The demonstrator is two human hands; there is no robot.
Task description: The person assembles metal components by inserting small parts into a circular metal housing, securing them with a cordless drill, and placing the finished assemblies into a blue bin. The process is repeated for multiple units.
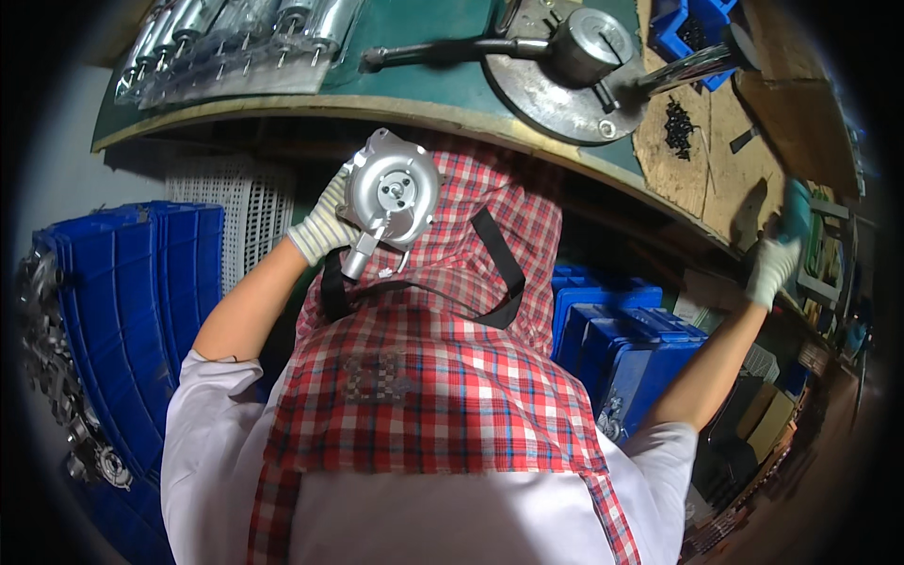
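Note:
My left hand [325, 221], in a pale striped glove, grips a round silver metal housing [397, 188] by its left side, in front of my apron. The housing's face has a hub with small dark holes. A short silver cylinder [358, 256] and a thin pale wire stick out below it. Far out to the right, my right hand [776, 266], also gloved, is closed about the lower end of a teal cylindrical tool [796, 212] by the bench edge. Shadow hides most of its fingers.
A green-topped bench [414, 99] curves across the front. On it stand a round metal fixture [565, 85] with a bar, bagged silver cylinders [235, 47], dark screws [678, 127] and a blue bin [692, 38]. Blue crates [141, 311] flank me left and right [631, 348].

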